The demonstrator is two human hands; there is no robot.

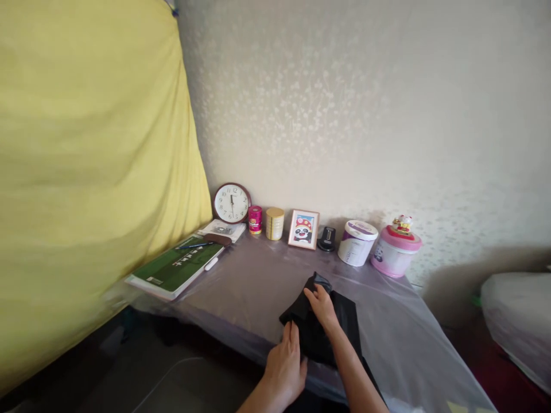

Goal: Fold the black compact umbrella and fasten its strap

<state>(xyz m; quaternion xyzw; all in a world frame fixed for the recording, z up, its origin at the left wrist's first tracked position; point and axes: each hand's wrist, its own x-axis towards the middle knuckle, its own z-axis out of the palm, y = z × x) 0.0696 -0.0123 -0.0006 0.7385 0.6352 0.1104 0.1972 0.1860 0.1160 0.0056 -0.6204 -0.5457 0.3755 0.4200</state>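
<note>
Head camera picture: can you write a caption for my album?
Left hand and right hand on black material at a covered table, a clock and panda picture standing behind.

Purple-grey plastic-covered table point(413, 338): passable right of crumpled black material point(348, 315)
White-purple cylindrical tub point(357, 245): obstacle at the back

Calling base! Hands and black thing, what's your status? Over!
Right hand on black bundle, left hand at its left edge. Bundle rumpled on the table. Picture frame farther back, not in the way.
</note>
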